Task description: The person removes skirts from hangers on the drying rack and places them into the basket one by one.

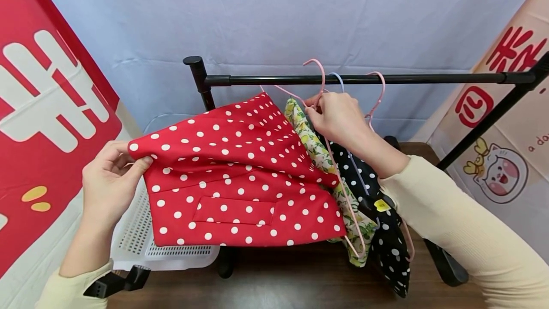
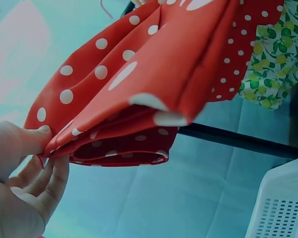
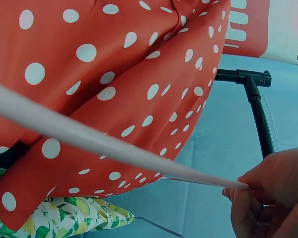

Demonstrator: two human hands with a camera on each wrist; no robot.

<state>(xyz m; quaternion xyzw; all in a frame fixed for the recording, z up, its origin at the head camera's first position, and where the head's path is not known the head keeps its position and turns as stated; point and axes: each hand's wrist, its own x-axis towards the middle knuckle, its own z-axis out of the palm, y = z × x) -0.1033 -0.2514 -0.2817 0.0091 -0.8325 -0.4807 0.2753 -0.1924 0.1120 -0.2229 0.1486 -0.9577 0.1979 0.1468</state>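
Observation:
My left hand (image 1: pixel 109 175) pinches the outer corner of a red garment (image 1: pixel 240 180) with white polka dots, thumb on top, and holds it out to the left. In the left wrist view the left hand (image 2: pixel 25 183) grips the folded edge, and the cloth gapes beside it. My right hand (image 1: pixel 339 113) holds a pink hanger (image 1: pixel 343 185) just below its hook. That hook stands at the black rail (image 1: pixel 266 80). The hanger's far arm and lower bar pass out of sight at the garment. In the right wrist view the hanger's pale arm (image 3: pixel 89 139) runs to the fingers.
Beside the garment hang a lemon-print cloth (image 1: pixel 313 144) and a black polka-dot garment (image 1: pixel 390 242) with a yellow tag (image 1: pixel 381 205). Another pink hanger (image 1: pixel 377 92) is on the rail. A white perforated basket (image 1: pixel 184 261) stands below left on the brown table (image 1: pixel 291 285).

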